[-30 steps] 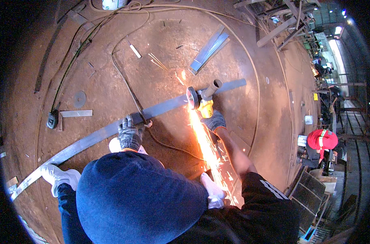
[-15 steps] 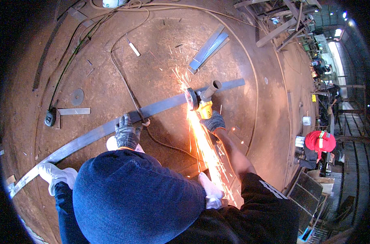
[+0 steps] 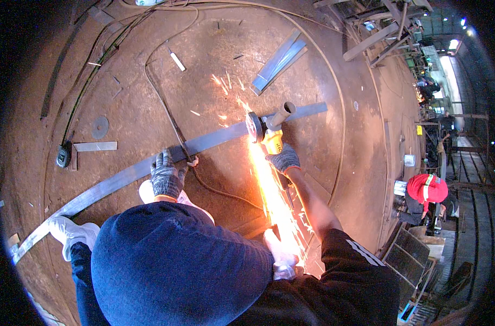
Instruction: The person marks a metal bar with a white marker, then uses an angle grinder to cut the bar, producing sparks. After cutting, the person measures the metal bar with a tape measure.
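Note:
My right hand, in a grey knit glove, is closed round the yellow body of an angle grinder. A tube-shaped side handle sticks up from it. The disc meets a long flat metal strip, and a bright stream of sparks pours back toward me. My left hand, in a matching glove, lies on the strip left of the grinder with its fingers stretched out. A white-covered hand or foot at the end of a dark blue sleeve or leg touches the strip's near left end.
A dark blue cloth dome fills the lower middle. A cable crosses the strip. Metal strips lie farther off; a tape measure, square and loose disc lie left. A person in red headwear is at the right.
The spark stream has grown thicker and brighter, and more sparks fly off beyond the disc. My left hand and the blue dome appear shifted very slightly left. The grinder has hardly moved.

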### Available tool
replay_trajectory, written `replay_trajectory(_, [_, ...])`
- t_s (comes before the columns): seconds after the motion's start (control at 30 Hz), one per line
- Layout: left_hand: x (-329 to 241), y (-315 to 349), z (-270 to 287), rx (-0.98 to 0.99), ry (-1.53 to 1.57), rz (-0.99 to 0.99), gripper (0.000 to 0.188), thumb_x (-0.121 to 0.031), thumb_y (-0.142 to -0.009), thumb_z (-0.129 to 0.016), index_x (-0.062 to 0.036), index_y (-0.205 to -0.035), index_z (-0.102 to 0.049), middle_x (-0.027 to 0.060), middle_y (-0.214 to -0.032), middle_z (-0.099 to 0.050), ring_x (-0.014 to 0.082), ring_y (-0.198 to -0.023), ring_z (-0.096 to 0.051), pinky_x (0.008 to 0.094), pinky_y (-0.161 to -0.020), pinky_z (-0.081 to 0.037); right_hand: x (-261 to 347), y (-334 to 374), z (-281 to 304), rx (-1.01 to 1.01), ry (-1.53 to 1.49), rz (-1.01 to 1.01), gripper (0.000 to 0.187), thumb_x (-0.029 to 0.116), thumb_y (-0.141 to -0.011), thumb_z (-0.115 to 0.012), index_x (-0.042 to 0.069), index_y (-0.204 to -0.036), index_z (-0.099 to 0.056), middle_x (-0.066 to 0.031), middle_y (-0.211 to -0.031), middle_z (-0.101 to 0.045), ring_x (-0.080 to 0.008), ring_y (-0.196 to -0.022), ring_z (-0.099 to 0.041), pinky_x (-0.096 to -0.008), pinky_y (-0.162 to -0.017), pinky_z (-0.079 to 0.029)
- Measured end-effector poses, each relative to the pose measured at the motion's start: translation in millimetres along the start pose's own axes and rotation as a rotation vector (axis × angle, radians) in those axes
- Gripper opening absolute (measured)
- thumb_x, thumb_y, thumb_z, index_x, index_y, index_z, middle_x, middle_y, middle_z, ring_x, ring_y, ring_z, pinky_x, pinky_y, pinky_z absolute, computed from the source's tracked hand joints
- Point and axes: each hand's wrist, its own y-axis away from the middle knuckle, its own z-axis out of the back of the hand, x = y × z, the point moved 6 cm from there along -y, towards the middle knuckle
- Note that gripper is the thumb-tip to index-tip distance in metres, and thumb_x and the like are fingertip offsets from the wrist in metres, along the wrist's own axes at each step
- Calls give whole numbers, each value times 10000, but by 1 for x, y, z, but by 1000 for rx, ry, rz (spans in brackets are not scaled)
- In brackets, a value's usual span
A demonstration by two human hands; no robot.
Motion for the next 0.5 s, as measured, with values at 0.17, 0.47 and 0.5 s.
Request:
replay_trajectory(0.17, [2,1,-2,12,-48,-49,445,-326,-811,-631,-287,-1244,-536,78,-1250,-492,334,-1169,-467,485,-952,-397,10,0,2,-16,41,-14,665,422,-570,-834,-13,-1028,-626,-231,-1011,-661,-354,-978,-642,-420,-833,-517])
replay_trajectory(0.47, [-4,-1,12,157,32,71,707,-369,-792,-689,-73,-1358,-386,176,-1351,-432,360,-1257,-412,454,-1055,-322,11,-10,-1,-36,61,-2,649,428,-582,-821,-33,-997,-630,-246,-995,-658,-362,-942,-646,-414,-815,-518])
replay_trajectory(0.5, [-4,0,14,222,55,121,847,-386,-786,-710,18,-1413,-309,224,-1410,-397,373,-1305,-383,438,-1103,-289,18,-7,2,-42,63,5,644,430,-581,-820,-33,-988,-633,-246,-994,-658,-361,-941,-647,-414,-812,-518])
